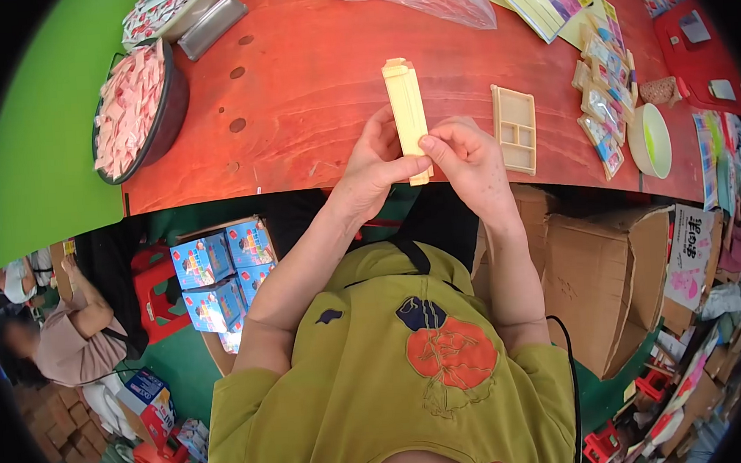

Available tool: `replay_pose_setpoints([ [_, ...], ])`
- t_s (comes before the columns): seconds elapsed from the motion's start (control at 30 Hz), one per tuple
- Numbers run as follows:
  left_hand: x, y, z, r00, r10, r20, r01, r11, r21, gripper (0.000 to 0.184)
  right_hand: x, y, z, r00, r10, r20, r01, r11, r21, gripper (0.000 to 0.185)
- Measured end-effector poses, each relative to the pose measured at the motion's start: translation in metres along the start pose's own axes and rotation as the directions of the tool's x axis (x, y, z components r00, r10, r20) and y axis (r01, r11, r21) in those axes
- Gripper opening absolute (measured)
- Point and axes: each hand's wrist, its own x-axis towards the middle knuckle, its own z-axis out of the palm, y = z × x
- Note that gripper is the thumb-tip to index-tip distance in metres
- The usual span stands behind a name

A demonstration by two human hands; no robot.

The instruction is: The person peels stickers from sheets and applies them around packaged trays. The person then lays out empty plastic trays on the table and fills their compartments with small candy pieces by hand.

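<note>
Red surface [310, 74] below, and left of the cream case [405, 110] sits one dark tub [178, 103], its pink strips [131, 110] uncountable. Two hands, left [371, 165] and right [470, 153], pinch that one case between them; uneven thumb pressure could make it slip or twist. Right of the case: one divided tray [515, 104], packets [605, 111] overlapping beyond a sure count, one bowl [657, 133].

A red stool [155, 289] stands between blue boxes [203, 263] and another person [80, 343].
</note>
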Motion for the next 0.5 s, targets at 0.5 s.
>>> replay_pose_setpoints([
  [0.5,-0.024,0.02,-0.03,0.987,0.072,-0.146,-0.066,0.997,0.046,0.085,0.004,0.019,0.004,0.953,-0.263,-0.152,0.068,0.672,-0.738,0.016],
])
